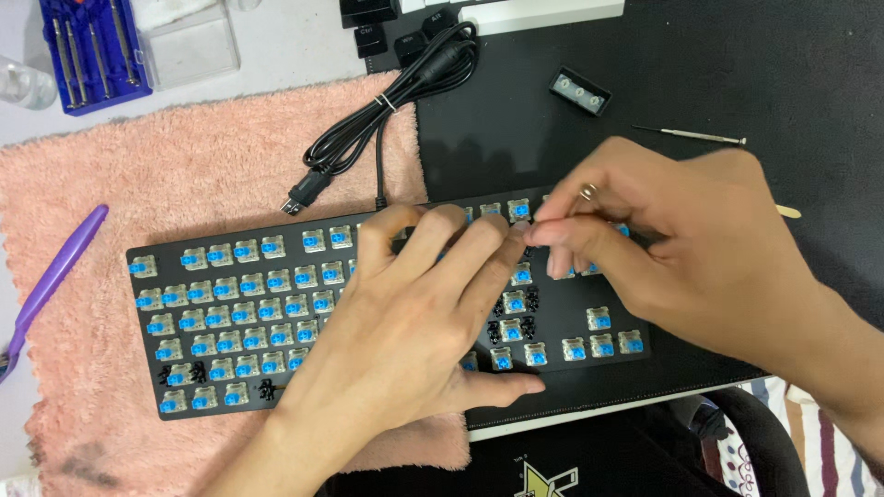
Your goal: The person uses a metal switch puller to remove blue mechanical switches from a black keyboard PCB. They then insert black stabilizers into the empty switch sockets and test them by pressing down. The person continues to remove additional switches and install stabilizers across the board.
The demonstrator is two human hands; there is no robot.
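A black keyboard [230,304] with its keycaps off shows rows of blue switches. It lies across a pink towel [184,175] and a black desk mat [737,74]. My left hand [405,322] rests flat on the middle of the keyboard, fingers spread over the switches. My right hand [663,239] is over the keyboard's right part, its thumb and forefinger pinched together near the left hand's fingertips. Whatever sits in the pinch is too small to make out. A ring is on a right-hand finger.
The keyboard's coiled black cable [396,101] lies on the towel's far edge. A blue screwdriver set [92,51], a purple tool [51,276], a thin screwdriver [691,136], a loose black keycap [580,90] and more keycaps [405,28] lie around.
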